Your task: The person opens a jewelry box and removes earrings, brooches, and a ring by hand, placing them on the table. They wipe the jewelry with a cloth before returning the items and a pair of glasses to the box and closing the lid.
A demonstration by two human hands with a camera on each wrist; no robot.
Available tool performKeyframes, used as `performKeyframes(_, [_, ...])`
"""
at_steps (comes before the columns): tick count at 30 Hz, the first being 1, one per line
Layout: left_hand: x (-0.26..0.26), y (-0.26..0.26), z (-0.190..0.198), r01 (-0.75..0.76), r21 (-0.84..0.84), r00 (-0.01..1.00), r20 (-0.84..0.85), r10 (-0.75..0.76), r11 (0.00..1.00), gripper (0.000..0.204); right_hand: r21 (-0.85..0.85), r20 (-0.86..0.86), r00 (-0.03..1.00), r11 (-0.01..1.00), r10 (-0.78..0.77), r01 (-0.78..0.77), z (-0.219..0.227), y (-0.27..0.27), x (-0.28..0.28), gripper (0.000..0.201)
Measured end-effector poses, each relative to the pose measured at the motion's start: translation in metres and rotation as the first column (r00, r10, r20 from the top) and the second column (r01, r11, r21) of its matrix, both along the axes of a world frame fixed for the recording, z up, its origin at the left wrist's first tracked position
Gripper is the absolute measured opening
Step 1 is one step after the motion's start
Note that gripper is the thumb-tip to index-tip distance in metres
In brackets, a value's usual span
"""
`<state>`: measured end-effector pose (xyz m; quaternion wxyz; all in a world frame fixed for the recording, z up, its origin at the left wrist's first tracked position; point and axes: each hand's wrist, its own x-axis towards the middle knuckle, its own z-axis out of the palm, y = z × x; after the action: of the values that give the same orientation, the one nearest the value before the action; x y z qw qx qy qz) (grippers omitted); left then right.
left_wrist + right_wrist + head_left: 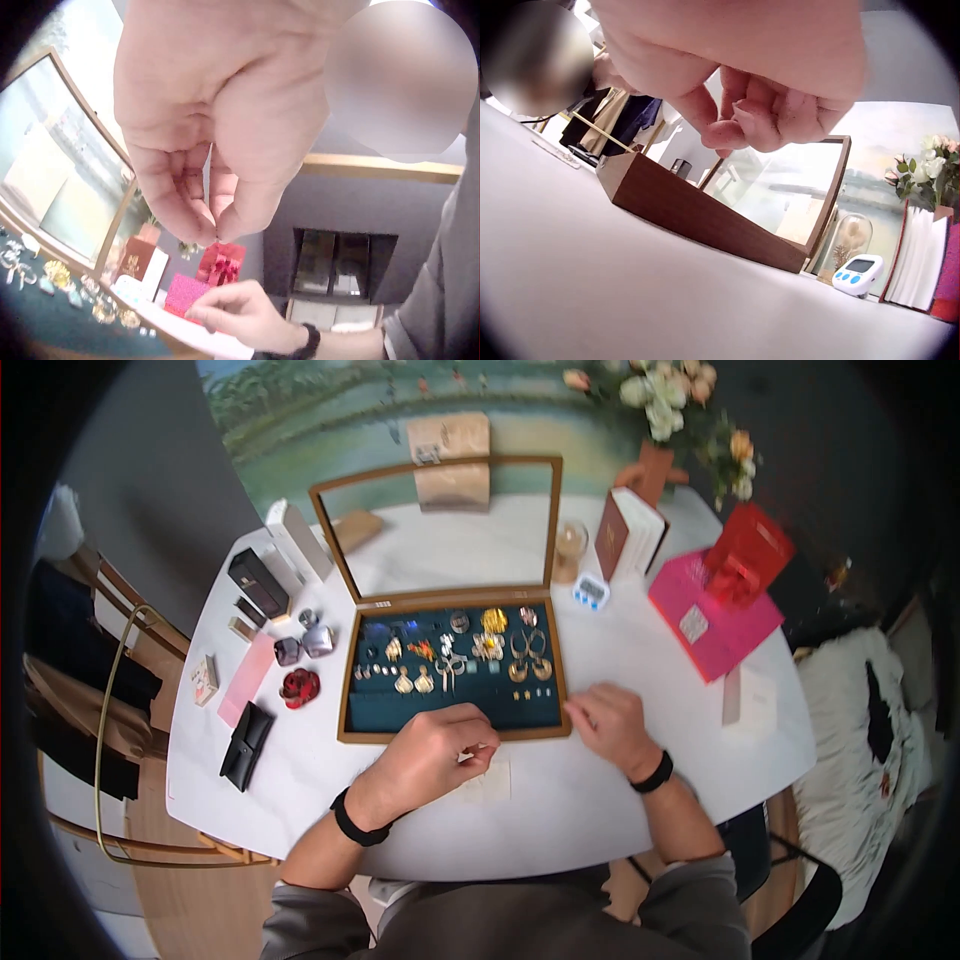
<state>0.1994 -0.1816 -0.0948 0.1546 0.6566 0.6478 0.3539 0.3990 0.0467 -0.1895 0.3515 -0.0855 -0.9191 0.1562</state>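
Raised over the front edge of an open jewellery case (pixel 455 736), my left hand (pixel 425 755) has its thumb and fingertips pressed together. Seen from the left wrist, these fingertips (pixel 217 234) meet at a point; I cannot tell whether something tiny is pinched there. My right hand (pixel 612 728) is beside the case's front right corner, fingers curled in against the thumb (pixel 754 120), with no object showing between them. Dark green lining in the case carries rows of earrings (pixel 414 680), a gold flower brooch (pixel 494 621) and other pieces. A small pale, see-through sheet (pixel 492 782) lies beneath my left hand.
Left of the case are a black glasses case (pixel 246 748), sunglasses (pixel 303 646), a red rose-shaped item (pixel 299 688) and boxes. On the right stand a white timer (pixel 591 592), a book (pixel 632 532) and a pink bag (pixel 715 622). The case's glass lid (pixel 556 525) stands raised.
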Motion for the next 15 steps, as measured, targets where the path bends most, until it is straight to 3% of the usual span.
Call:
performKeyframes(2, [-0.01, 0.012, 0.022, -0.042, 0.068, 0.989, 0.144, 0.031, 0.997, 0.012, -0.284, -0.03, 0.998, 0.956, 0.062, -0.068, 0.025, -0.017, -0.007, 0.019])
performKeyframes(3, [-0.016, 0.019, 0.029, -0.042, 0.118, 0.985, 0.172, 0.021, 0.992, 0.013, -0.386, -0.017, 0.996, 0.918, 0.09, -0.09, 0.045, -0.029, -0.011, 0.034])
performKeyframes(5, [-0.026, 0.032, 0.04, -0.081, 0.159, 0.97, 0.239, 0.041, 0.984, 0.013, -0.313, -0.088, 0.991, 0.942, 0.1, -0.123, 0.09, -0.051, -0.031, 0.036])
performKeyframes(8, [-0.037, 0.041, 0.042, -0.146, 0.165, 0.919, 0.388, 0.072, 0.976, 0.011, -0.224, -0.163, 0.982, 0.966, 0.092, -0.128, 0.123, -0.069, -0.062, 0.038])
performKeyframes(11, [-0.052, 0.04, 0.024, -0.179, 0.157, 0.765, 0.643, 0.038, 0.971, 0.008, -0.203, -0.17, 0.983, 0.974, 0.067, -0.101, 0.125, -0.075, -0.084, 0.036])
performKeyframes(15, [-0.065, 0.041, 0.014, -0.173, 0.122, 0.732, 0.68, 0.044, 0.977, 0.009, -0.251, -0.124, 0.991, 0.964, 0.058, -0.087, 0.116, -0.082, -0.098, 0.033])
